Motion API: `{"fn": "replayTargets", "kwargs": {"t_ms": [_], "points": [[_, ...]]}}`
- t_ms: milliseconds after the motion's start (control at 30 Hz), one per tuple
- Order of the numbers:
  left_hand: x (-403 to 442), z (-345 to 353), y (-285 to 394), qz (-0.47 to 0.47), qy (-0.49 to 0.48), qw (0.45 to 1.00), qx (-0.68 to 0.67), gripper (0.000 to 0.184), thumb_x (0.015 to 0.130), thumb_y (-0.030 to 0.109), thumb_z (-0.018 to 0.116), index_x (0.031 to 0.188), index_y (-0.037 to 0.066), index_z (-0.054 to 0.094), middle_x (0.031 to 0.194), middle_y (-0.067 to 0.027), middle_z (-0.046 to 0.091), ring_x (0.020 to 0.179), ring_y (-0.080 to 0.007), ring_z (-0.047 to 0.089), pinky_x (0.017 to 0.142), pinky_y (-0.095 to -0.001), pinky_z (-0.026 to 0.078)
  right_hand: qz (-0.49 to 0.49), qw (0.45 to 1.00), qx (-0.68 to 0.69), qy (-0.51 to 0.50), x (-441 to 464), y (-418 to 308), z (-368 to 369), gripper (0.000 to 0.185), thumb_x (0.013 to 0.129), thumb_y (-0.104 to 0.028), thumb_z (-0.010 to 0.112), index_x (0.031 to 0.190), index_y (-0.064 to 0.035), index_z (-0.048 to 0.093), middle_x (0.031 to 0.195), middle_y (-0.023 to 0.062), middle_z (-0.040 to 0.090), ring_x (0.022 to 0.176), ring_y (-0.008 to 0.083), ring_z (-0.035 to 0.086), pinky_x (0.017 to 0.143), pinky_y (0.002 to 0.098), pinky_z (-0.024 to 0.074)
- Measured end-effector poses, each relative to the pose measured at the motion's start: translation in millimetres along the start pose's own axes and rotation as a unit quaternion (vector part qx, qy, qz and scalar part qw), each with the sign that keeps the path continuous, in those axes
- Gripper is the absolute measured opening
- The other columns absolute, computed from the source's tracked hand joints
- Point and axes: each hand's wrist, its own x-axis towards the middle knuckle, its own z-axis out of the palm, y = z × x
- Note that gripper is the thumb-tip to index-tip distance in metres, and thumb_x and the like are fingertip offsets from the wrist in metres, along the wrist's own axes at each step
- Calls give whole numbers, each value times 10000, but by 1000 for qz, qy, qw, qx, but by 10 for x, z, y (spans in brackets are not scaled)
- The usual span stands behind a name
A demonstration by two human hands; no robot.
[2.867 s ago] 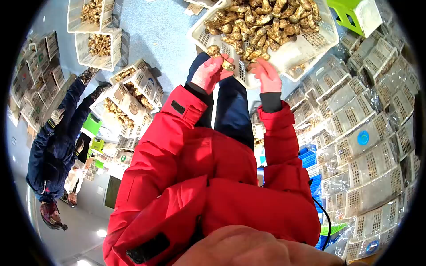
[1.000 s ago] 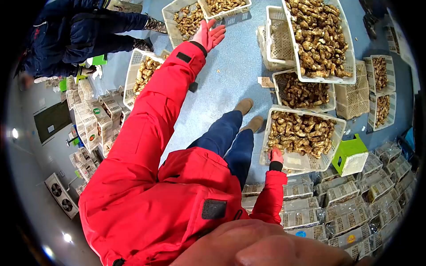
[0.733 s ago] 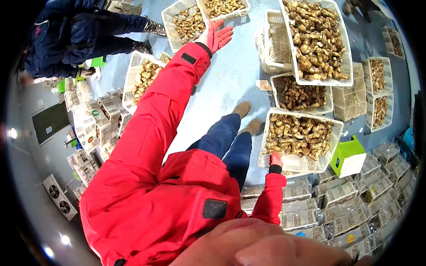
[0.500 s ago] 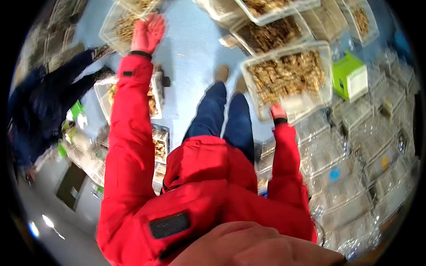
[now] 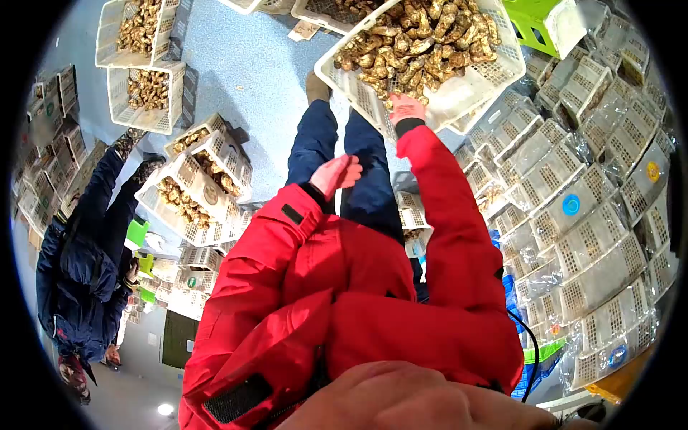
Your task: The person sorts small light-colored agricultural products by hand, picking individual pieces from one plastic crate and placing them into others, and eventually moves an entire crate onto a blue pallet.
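Note:
A white plastic crate (image 5: 494, 84) full of brown mushrooms (image 5: 430, 43) sits tilted in front of me to the right. My right hand (image 5: 407, 109) reaches over its near rim, with the fingers bent and closed around a mushroom at the edge of the pile. Near my thighs, my left hand (image 5: 337, 175) hangs in front of my jacket. Its fingers are loosely curled and a little apart, and nothing shows in them.
More mushroom crates stand at upper left (image 5: 143, 97) and by my left side (image 5: 193, 201). Plastic-wrapped stacked crates (image 5: 573, 236) fill the right. A green crate (image 5: 534, 25) stands at upper right. Another person (image 5: 89, 251) in dark clothes is at far left.
My left hand has come back from the crate at upper left to in front of my body. My right hand has moved further into the near crate, onto the mushrooms. The view has shifted.

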Motion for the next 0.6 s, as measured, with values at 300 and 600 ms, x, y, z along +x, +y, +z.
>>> {"fn": "replayTargets", "kwargs": {"t_ms": [300, 600], "points": [[-66, -201, 128, 40, 104, 994, -2, 484, 799, 438, 522, 1101, 63, 477, 995, -56, 569, 867, -176, 556, 766, -318, 442, 25, 958, 270, 92, 28, 328, -150, 266, 782, -220, 463, 1010, -137, 572, 960, 109, 590, 879, 292, 559, 759, 371, 442], [8, 40, 185, 58, 70, 995, 33, 410, 864, 350, 451, 1153, 59, 460, 1042, -62, 559, 922, -171, 546, 806, -304, 427, 73, 488, 866, 82, -89, 1049, -95, 335, 804, -55, 417, 1123, 32, 467, 870, 76, 532, 810, 244, 558, 760, 340, 455]]}}
